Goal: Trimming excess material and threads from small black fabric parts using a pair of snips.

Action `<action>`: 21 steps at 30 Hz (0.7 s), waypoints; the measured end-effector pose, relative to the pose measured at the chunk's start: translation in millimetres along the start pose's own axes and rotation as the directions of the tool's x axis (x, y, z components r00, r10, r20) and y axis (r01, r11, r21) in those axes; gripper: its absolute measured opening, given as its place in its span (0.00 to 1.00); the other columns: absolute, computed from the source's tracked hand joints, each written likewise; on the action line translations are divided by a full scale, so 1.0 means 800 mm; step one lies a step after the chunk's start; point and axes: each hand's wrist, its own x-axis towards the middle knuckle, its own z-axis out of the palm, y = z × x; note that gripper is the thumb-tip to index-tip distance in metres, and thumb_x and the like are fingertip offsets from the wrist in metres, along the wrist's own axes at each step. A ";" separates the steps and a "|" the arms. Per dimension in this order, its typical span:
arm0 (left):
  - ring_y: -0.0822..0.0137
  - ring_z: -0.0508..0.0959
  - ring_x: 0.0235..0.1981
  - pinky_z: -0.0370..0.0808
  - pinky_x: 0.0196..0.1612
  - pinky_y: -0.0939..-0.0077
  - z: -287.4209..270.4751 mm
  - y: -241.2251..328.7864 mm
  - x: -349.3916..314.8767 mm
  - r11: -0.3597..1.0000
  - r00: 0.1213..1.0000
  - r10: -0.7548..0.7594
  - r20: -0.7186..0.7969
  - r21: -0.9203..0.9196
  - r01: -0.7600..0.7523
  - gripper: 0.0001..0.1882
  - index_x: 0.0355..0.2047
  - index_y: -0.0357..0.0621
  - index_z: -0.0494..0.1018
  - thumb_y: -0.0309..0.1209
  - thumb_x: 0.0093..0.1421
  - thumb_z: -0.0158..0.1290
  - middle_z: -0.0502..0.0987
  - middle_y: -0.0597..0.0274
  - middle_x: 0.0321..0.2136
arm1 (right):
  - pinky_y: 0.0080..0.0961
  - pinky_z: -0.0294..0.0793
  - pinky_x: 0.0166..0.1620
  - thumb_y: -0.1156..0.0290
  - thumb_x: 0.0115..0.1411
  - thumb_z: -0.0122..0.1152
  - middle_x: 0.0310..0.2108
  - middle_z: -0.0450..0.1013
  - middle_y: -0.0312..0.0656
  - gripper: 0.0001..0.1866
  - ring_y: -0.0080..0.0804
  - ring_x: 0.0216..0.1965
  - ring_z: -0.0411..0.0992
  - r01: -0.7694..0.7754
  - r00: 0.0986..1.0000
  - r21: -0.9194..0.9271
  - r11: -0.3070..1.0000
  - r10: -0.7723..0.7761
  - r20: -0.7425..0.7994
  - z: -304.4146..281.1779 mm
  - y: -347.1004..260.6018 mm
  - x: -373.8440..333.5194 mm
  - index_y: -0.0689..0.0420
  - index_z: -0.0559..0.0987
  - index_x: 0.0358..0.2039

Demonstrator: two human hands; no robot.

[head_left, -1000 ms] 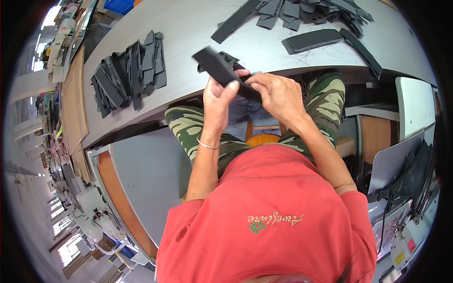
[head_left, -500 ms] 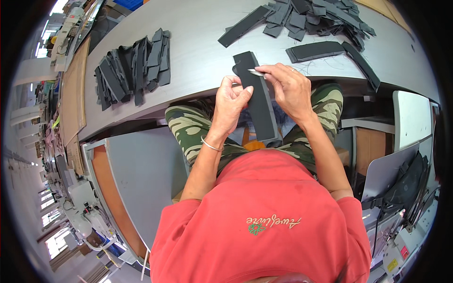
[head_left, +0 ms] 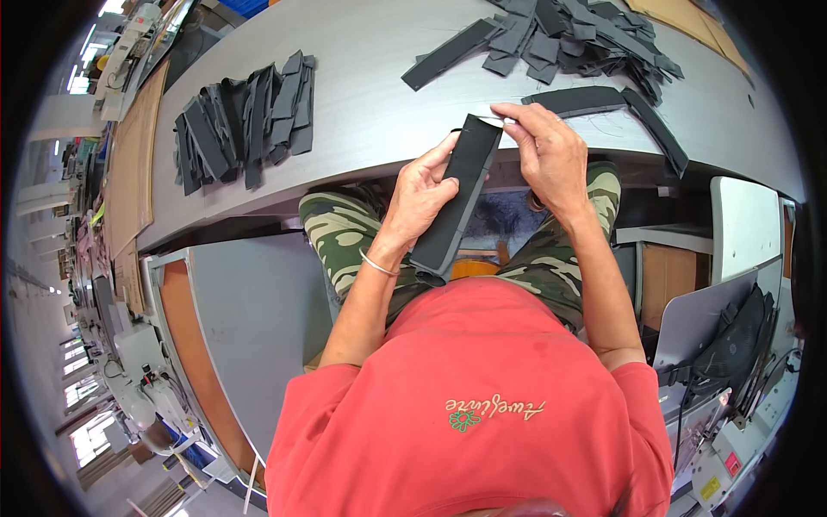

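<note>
My left hand [head_left: 422, 194] is closed on a long, dark grey fabric strip [head_left: 459, 194], thumb on top and fingers beneath. The strip slants over my lap, its far end by the table's front edge. My right hand [head_left: 551, 155] pinches a small silver pointed tool [head_left: 493, 120], which looks like thread snips; fingers hide most of it. Its tip is at the strip's far right corner. Just beyond my right hand, two similar dark strips [head_left: 579, 101] lie on the table.
On the grey table [head_left: 362, 95] a row of dark strips [head_left: 245, 121] lies at the left. A heaped pile of them [head_left: 573, 39] is at the back right. Loose threads are scattered near the right front edge. A grey panel [head_left: 258, 302] stands left of my legs.
The strip has swung round, its near end going left toward my body and its far end right. My right hand has moved slightly right, bringing the tool from the strip's side edge to its far corner.
</note>
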 end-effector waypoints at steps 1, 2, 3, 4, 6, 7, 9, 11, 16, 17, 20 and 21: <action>0.68 0.79 0.44 0.78 0.44 0.77 -0.001 0.000 -0.001 1.000 1.000 0.000 -0.003 -0.001 0.000 0.35 0.64 0.35 0.55 0.13 0.53 0.41 0.75 0.50 0.48 | 0.29 0.73 0.34 0.72 0.57 0.59 0.30 0.76 0.35 0.10 0.35 0.32 0.74 0.001 1.000 0.001 1.000 -0.001 0.002 -0.004 -0.001 0.001 0.49 0.80 0.40; 0.68 0.78 0.44 0.77 0.45 0.78 -0.004 0.000 -0.001 0.999 1.000 0.005 -0.001 0.042 -0.005 0.35 0.64 0.35 0.56 0.13 0.53 0.40 0.74 0.50 0.49 | 0.29 0.72 0.34 0.71 0.56 0.59 0.30 0.76 0.35 0.11 0.35 0.31 0.74 0.013 1.000 0.018 1.000 -0.013 0.021 -0.007 -0.001 0.002 0.49 0.80 0.41; 0.69 0.78 0.45 0.76 0.46 0.78 -0.006 -0.002 0.000 0.996 1.000 0.010 0.002 0.084 -0.010 0.34 0.63 0.34 0.57 0.13 0.53 0.40 0.74 0.50 0.50 | 0.29 0.72 0.35 0.71 0.56 0.59 0.30 0.75 0.35 0.11 0.34 0.31 0.73 0.025 0.999 0.033 0.999 -0.026 0.039 -0.010 0.000 0.003 0.48 0.80 0.41; 0.69 0.78 0.45 0.76 0.46 0.78 -0.007 -0.005 0.001 0.997 1.000 0.010 0.001 0.082 -0.010 0.34 0.63 0.34 0.57 0.13 0.53 0.40 0.74 0.50 0.50 | 0.29 0.72 0.35 0.71 0.56 0.59 0.30 0.75 0.35 0.11 0.34 0.31 0.73 0.025 0.999 0.033 0.999 -0.027 0.041 -0.013 0.001 0.004 0.48 0.80 0.41; 0.70 0.78 0.45 0.74 0.47 0.81 -0.012 -0.014 0.002 0.979 0.996 0.078 -0.051 0.195 -0.066 0.32 0.61 0.34 0.61 0.13 0.53 0.41 0.73 0.53 0.51 | 0.30 0.71 0.34 0.69 0.54 0.62 0.29 0.75 0.34 0.13 0.33 0.31 0.73 0.053 0.993 0.024 0.998 -0.055 0.102 -0.016 0.001 0.006 0.48 0.80 0.42; 0.70 0.78 0.45 0.74 0.47 0.81 -0.016 -0.019 0.003 0.979 0.996 0.077 -0.055 0.193 -0.065 0.32 0.61 0.34 0.61 0.13 0.53 0.41 0.73 0.53 0.51 | 0.30 0.71 0.34 0.69 0.54 0.62 0.29 0.75 0.34 0.13 0.33 0.31 0.73 0.054 0.993 0.027 0.998 -0.056 0.105 -0.019 -0.002 0.008 0.48 0.80 0.42; 0.73 0.77 0.44 0.72 0.48 0.82 -0.019 -0.017 0.004 0.808 0.974 0.225 -0.033 0.564 -0.168 0.30 0.58 0.38 0.67 0.14 0.53 0.42 0.75 0.54 0.50 | 0.31 0.70 0.34 0.66 0.52 0.65 0.29 0.76 0.34 0.15 0.34 0.29 0.73 0.128 0.975 -0.049 0.991 -0.116 0.189 -0.026 -0.009 0.012 0.47 0.80 0.41; 0.73 0.78 0.41 0.72 0.46 0.81 -0.012 -0.005 -0.001 0.776 0.985 0.164 -0.051 0.624 -0.097 0.29 0.56 0.41 0.69 0.15 0.52 0.42 0.77 0.53 0.48 | 0.30 0.69 0.34 0.64 0.50 0.66 0.28 0.77 0.35 0.15 0.34 0.28 0.73 0.116 0.958 -0.060 0.992 -0.095 0.270 -0.025 -0.009 0.015 0.47 0.81 0.41; 0.66 0.78 0.27 0.73 0.37 0.75 -0.005 -0.004 -0.004 0.677 0.968 0.250 -0.010 0.716 -0.168 0.25 0.50 0.41 0.74 0.17 0.51 0.44 0.78 0.45 0.42 | 0.30 0.69 0.32 0.62 0.47 0.68 0.26 0.77 0.38 0.13 0.38 0.26 0.74 0.091 0.907 -0.057 0.994 -0.059 0.417 -0.006 -0.002 0.009 0.49 0.83 0.35; 0.66 0.78 0.27 0.73 0.37 0.75 -0.006 -0.002 -0.005 0.676 0.968 0.250 -0.024 0.720 -0.157 0.25 0.50 0.41 0.74 0.17 0.51 0.44 0.78 0.45 0.42 | 0.30 0.69 0.32 0.62 0.47 0.68 0.26 0.77 0.38 0.13 0.38 0.26 0.74 0.097 0.903 -0.045 0.994 -0.069 0.423 -0.004 -0.002 0.008 0.49 0.83 0.35; 0.62 0.80 0.30 0.73 0.38 0.73 -0.014 -0.002 -0.006 0.624 0.984 0.161 -0.080 0.780 -0.039 0.24 0.49 0.40 0.74 0.16 0.51 0.43 0.78 0.45 0.41 | 0.33 0.69 0.30 0.68 0.50 0.63 0.25 0.76 0.40 0.08 0.41 0.26 0.73 -0.197 0.881 0.017 0.980 0.169 0.442 0.004 -0.009 -0.002 0.53 0.82 0.32; 0.61 0.80 0.31 0.74 0.39 0.73 -0.016 -0.006 -0.005 0.622 0.980 0.191 -0.051 0.779 -0.081 0.24 0.48 0.40 0.74 0.16 0.51 0.43 0.78 0.45 0.41 | 0.33 0.69 0.30 0.68 0.50 0.63 0.25 0.76 0.40 0.08 0.41 0.26 0.73 -0.193 0.880 0.022 0.981 0.163 0.447 0.006 -0.008 -0.004 0.53 0.82 0.32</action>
